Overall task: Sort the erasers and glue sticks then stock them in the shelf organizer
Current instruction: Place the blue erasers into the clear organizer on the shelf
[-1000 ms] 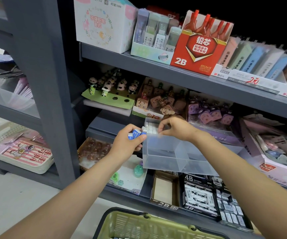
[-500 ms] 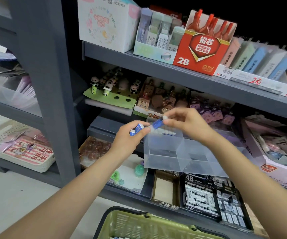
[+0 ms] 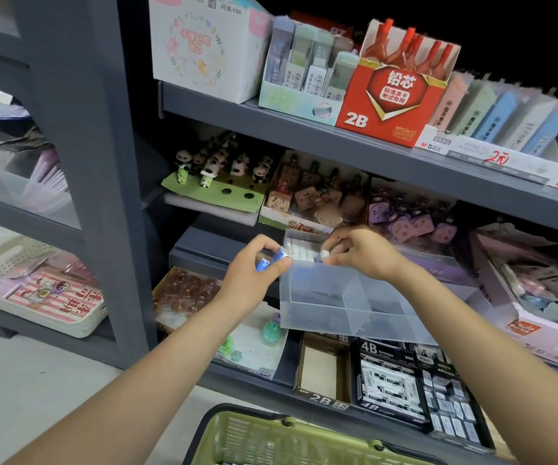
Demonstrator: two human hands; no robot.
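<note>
Both grips are closed on erasers: the left hand (image 3: 254,280) pinches a small stack of blue-and-white erasers (image 3: 272,260) just outside the left wall of the clear organizer (image 3: 321,307), apparently as a ready supply, while the right hand (image 3: 361,253) lowers a single eraser (image 3: 324,255) toward the white row (image 3: 299,251) packed along the bin's back edge. The organizer juts over the front edge of the middle shelf (image 3: 210,250), probably for reach. A green basket (image 3: 271,437) sits below.

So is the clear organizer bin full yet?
No. The clear bin holds one block of white erasers at its back; the front compartments look empty.
</note>
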